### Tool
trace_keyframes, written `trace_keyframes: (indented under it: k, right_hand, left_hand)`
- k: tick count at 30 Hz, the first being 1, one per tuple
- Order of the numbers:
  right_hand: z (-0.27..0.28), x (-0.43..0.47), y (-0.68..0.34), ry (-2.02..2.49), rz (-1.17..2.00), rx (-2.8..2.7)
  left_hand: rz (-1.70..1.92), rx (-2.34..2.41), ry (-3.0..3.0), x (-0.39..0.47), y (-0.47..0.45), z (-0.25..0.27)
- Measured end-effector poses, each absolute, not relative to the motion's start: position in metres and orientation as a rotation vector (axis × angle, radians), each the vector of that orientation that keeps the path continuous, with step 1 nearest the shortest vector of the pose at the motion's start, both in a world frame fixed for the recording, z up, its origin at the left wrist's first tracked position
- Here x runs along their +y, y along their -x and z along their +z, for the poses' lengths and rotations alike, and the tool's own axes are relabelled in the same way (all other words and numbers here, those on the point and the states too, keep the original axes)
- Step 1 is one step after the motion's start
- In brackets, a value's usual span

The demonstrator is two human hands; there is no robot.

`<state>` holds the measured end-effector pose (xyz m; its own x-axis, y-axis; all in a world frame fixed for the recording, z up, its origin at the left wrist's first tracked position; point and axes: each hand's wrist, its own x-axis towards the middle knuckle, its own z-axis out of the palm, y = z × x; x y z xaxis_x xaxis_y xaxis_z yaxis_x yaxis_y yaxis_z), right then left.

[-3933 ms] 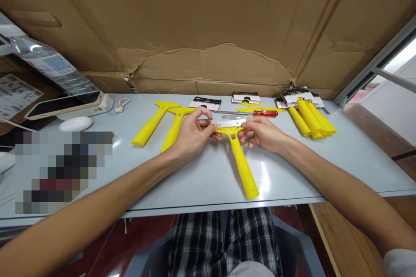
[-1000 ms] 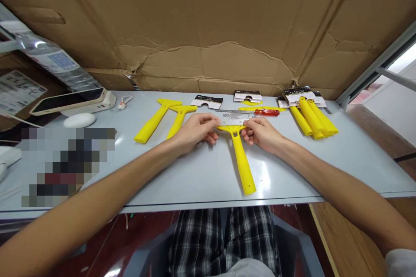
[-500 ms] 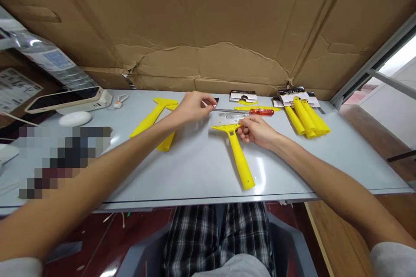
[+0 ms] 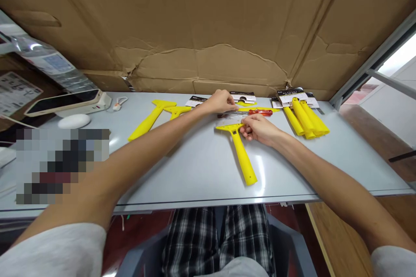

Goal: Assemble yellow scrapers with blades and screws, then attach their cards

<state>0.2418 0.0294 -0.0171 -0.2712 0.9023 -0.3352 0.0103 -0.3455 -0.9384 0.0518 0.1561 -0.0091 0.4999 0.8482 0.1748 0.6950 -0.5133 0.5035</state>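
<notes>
A yellow-handled scraper [image 4: 243,156] lies in front of me, its metal blade plate along the top of the head. My right hand [image 4: 260,129] pinches the right end of that head. Just beyond, my left hand [image 4: 222,101] is closed with fingertips pointing down at the blade side, close to the left end of a flat yellow strip [image 4: 260,109]. What those fingertips hold, if anything, is hidden. A screwdriver with a red clear handle [image 4: 260,113] lies behind the blade, its shaft pointing left below my left fingertips.
Two yellow scraper handles [image 4: 151,119] lie to the left, one partly behind my left arm. Several carded yellow scrapers [image 4: 307,119] are at the right. Packaging cards [image 4: 243,97] lie along the cardboard wall [image 4: 208,21]. A phone [image 4: 63,101] and bottle [image 4: 53,61] stand left.
My left hand has moved right, from beside the screwdriver's tip to above its shaft, uncovering a packaging card. The scraper has shifted slightly, with my right hand still on it.
</notes>
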Motion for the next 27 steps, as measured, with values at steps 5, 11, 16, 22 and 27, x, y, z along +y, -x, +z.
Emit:
trace_keyframes:
  k: [5,11,16,22,27]
  right_hand:
    - [-0.021,0.035,-0.247,1.264,1.717,-1.183]
    - [-0.02,0.033,-0.247,1.267,1.735,-1.192]
    - [-0.022,0.035,-0.249,1.257,1.734,-1.194]
    - [-0.023,0.035,-0.249,1.219,1.743,-1.226]
    - [-0.024,0.037,-0.25,1.202,1.732,-1.232]
  left_hand:
    - [0.53,1.231,-2.387,0.166,-0.06,-0.009]
    - [0.341,1.306,-2.42,0.162,-0.046,0.006]
    - [0.339,1.338,-2.38,0.146,-0.032,0.025]
    - [0.707,1.501,-2.237,0.114,0.006,0.041]
    - [0.918,1.583,-1.91,0.059,0.036,0.029]
